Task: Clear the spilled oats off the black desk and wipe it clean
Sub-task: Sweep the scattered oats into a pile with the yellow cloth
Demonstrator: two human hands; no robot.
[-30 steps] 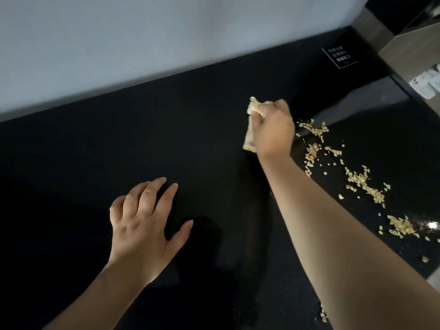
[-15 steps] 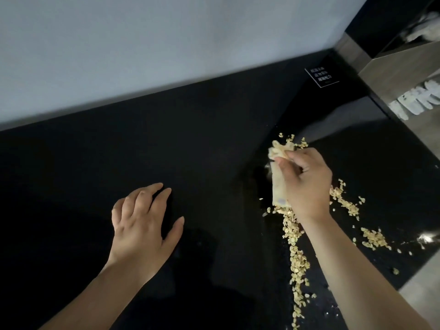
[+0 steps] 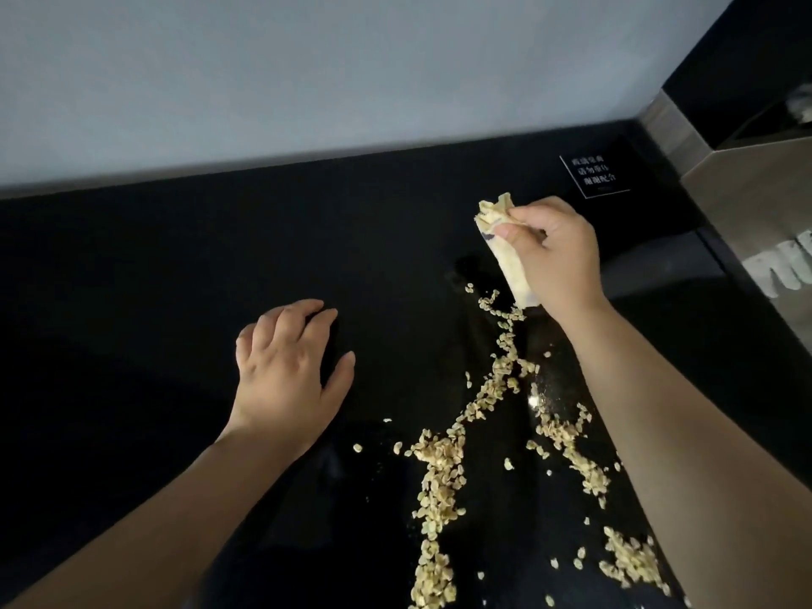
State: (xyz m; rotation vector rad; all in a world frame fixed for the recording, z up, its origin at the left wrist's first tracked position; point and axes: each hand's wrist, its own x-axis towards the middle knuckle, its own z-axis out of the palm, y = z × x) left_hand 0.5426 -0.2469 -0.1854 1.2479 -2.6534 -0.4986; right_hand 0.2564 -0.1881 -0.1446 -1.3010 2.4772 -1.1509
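A pale grey-white wall (image 3: 307,81) fills the upper part of the head view and meets the back edge of the glossy black desk (image 3: 132,279), which spreads across everything below it. At the far right a brushed grey metal fixture (image 3: 755,204) stands against the desk's end, its angled face carrying smeared white marks. Two bare forearms reach in from the bottom corners, well apart from each other. The spilled pale beige oats (image 3: 439,476) lie on the right half of the desk. One thin line starts at the lower end of the cloth and runs toward the near edge, thickening into a dense band at lower centre. A second trail branches off to the right and runs alongside the right forearm, and a separate clump sits near the bottom right corner. Loose single flakes are scattered between these. The desk to the left of the oats shows only dull reflections. The left hand (image 3: 285,371) rests palm down on the black surface left of the spill, fingers a little bent and spread, thumb out to the side, holding nothing. The right hand (image 3: 558,257) is farther back and to the right, its fingers and thumb curled round a pale yellow folded cloth (image 3: 509,261). The cloth hangs tilted, with a crumpled top above the fingers and its lower end at the head of the oat line; whether that end touches the desk cannot be told. Behind the right hand, near the back corner, a small black sign with white characters (image 3: 593,175) lies flat on the desk.
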